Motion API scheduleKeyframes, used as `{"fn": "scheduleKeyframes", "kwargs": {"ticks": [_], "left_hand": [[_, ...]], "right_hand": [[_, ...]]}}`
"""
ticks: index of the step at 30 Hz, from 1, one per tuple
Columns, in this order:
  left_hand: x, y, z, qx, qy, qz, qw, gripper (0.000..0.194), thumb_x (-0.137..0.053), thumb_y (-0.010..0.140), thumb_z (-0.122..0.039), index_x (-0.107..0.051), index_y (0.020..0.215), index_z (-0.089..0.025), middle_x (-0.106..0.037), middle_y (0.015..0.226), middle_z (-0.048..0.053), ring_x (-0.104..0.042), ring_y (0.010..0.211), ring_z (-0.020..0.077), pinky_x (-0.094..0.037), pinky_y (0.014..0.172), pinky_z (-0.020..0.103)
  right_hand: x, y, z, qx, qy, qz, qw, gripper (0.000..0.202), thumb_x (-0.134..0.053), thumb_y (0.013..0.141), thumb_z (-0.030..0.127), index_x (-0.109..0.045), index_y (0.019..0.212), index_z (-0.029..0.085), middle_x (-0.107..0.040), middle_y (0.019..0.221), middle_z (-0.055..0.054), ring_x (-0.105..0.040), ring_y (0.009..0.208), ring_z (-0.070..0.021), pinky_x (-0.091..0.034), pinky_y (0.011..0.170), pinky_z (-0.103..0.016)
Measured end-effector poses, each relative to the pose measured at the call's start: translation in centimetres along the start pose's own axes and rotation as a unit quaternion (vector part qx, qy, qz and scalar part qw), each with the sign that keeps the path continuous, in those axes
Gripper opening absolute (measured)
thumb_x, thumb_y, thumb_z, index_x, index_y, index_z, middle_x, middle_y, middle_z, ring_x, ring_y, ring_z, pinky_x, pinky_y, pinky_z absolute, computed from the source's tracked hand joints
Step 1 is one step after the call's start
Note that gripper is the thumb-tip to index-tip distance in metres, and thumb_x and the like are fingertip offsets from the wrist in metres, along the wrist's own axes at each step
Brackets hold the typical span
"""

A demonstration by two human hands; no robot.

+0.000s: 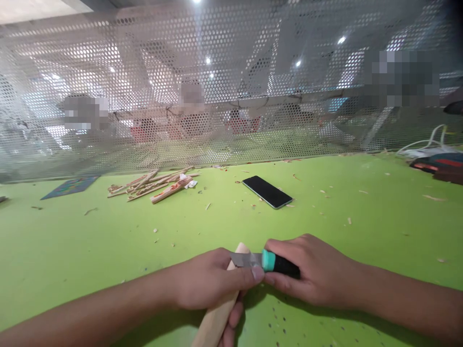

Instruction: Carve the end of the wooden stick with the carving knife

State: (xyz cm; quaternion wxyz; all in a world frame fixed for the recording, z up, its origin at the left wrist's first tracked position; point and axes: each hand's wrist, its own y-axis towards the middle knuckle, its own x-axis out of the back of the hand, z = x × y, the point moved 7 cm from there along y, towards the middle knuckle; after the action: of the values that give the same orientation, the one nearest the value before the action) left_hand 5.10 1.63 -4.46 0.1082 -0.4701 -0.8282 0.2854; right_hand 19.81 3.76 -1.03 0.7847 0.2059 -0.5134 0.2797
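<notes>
A pale wooden stick point(217, 318) slants up from the bottom edge, with my left hand point(213, 279) wrapped round it. My right hand point(307, 270) grips the black and teal handle of a knife point(249, 260). The knife's metal blade lies across the stick near its upper end. My left thumb rests along the lower edge of the blade, its tip close to my right hand's fingers. The stick's bottom end is outside the view.
On the green table point(108, 246), a black phone point(267, 191) lies beyond my hands. Thin sticks point(144, 185) are piled at the left, beside a flat patterned card point(70, 187). Wood shavings are scattered about. A perforated metal screen point(217, 120) borders the back; a dark object point(441, 166) and white cable are right.
</notes>
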Motion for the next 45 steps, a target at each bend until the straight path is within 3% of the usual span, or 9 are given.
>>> {"fn": "scheduleKeyframes", "kwargs": {"ticks": [15,27,33,45], "left_hand": [[0.08,0.12,0.13,-0.006,-0.029,-0.010,1.000,0.066,-0.057,0.083,-0.078,-0.053,0.055,-0.018,-0.056,0.049,0.001,-0.058,0.040,0.0155,-0.059,0.061,0.038],[0.01,-0.07,-0.44,-0.018,-0.021,-0.016,0.999,0.060,-0.067,0.078,-0.073,-0.053,0.056,-0.018,-0.055,0.046,0.001,-0.056,0.038,0.0148,-0.056,0.052,0.032],[0.28,-0.09,-0.55,-0.021,-0.025,-0.053,0.998,0.058,-0.065,0.081,-0.069,-0.052,0.055,-0.018,-0.055,0.047,0.001,-0.055,0.037,0.0143,-0.057,0.051,0.033],[0.53,0.38,0.18,-0.020,-0.069,-0.090,0.993,0.058,-0.062,0.081,-0.074,-0.050,0.066,-0.020,-0.054,0.046,0.001,-0.058,0.036,0.0184,-0.056,0.046,0.035]], "right_hand": [[-0.02,0.13,0.08,0.004,0.007,-0.007,1.000,0.042,-0.051,0.099,0.060,-0.052,0.082,0.021,-0.058,0.065,0.002,-0.045,0.052,-0.0128,-0.021,0.051,-0.026],[-0.12,0.06,0.34,0.021,0.002,0.005,1.000,0.044,-0.051,0.099,0.061,-0.053,0.081,0.021,-0.055,0.063,0.003,-0.042,0.051,-0.0124,-0.022,0.051,-0.026],[-0.15,-0.18,0.39,0.015,-0.002,-0.009,1.000,0.044,-0.049,0.100,0.061,-0.052,0.082,0.021,-0.058,0.065,0.001,-0.045,0.052,-0.0135,-0.020,0.051,-0.026],[0.05,0.14,0.06,-0.053,-0.003,-0.024,0.998,0.047,-0.040,0.103,0.062,-0.055,0.086,0.021,-0.067,0.072,-0.004,-0.056,0.056,-0.0190,-0.022,0.053,-0.028]]}}
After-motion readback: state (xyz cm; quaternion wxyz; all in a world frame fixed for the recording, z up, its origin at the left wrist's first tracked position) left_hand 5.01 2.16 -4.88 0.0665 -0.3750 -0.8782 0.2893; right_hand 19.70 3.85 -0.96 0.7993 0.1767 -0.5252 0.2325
